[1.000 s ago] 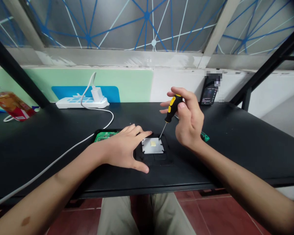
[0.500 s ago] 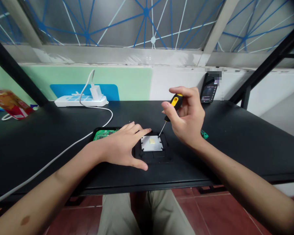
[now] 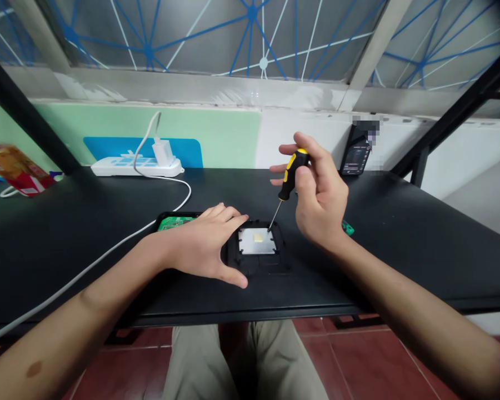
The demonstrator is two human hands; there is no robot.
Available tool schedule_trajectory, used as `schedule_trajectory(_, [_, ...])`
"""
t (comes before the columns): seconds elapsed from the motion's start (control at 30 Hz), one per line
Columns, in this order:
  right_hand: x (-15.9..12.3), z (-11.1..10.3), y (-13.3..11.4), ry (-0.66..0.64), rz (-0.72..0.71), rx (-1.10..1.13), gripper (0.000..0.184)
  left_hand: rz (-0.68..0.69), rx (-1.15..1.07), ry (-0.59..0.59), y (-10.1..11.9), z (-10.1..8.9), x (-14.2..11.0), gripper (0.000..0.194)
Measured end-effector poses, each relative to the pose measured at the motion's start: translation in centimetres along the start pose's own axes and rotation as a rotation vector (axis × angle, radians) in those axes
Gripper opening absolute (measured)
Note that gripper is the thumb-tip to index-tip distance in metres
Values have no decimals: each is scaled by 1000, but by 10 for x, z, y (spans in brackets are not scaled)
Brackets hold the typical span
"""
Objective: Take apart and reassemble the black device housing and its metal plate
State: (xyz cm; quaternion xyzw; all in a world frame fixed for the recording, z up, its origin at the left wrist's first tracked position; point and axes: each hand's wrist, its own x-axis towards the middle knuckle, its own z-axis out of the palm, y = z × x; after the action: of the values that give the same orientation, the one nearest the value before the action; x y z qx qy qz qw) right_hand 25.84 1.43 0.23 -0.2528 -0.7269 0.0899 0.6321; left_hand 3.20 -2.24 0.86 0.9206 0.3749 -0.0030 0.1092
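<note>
My right hand [image 3: 321, 191] grips a black and yellow screwdriver [image 3: 290, 173] between thumb and forefinger, the other fingers extended. Its tip touches the upper right corner of a silver metal plate [image 3: 250, 246]. That plate lies in a black plastic housing [image 3: 281, 261] with a small pale yellow pad [image 3: 258, 237] on it. Spread along the housing's left edge, my left hand [image 3: 206, 241] has its thumb and fingers apart, resting on it. Partly hidden behind that hand is a black casing with a green circuit board [image 3: 175, 223] inside.
A white power strip [image 3: 112, 167] with a plugged-in charger [image 3: 162, 153] sits against the wall; its white cable [image 3: 108, 255] runs across the black table [image 3: 420, 250]. A bottle [image 3: 19, 172] is at far left. A phone [image 3: 355, 153] leans at the back, and a small green part [image 3: 347, 228] lies by my right wrist.
The fingers of my right hand have shifted round the screwdriver handle: the thumb has drawn back and the other fingers have opened out. The tip stays on the plate's corner.
</note>
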Motion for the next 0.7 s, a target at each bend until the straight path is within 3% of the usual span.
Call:
schedule_trajectory(0.17, [1,-1,3,11,-2,-51,38,5,28,-19,0,0,-1,114])
schedule_trajectory(0.33, [4,-1,2,114,-116,-146,35,8,41,-10,0,1,-1,113])
schedule_trajectory(0.53, [1,-3,-6,2,40,-29,32,20,18,0,-1,3,0,112])
schedule_trajectory(0.7, [0,-2,-6,0,9,-15,34,14,-1,7,-1,2,0,111])
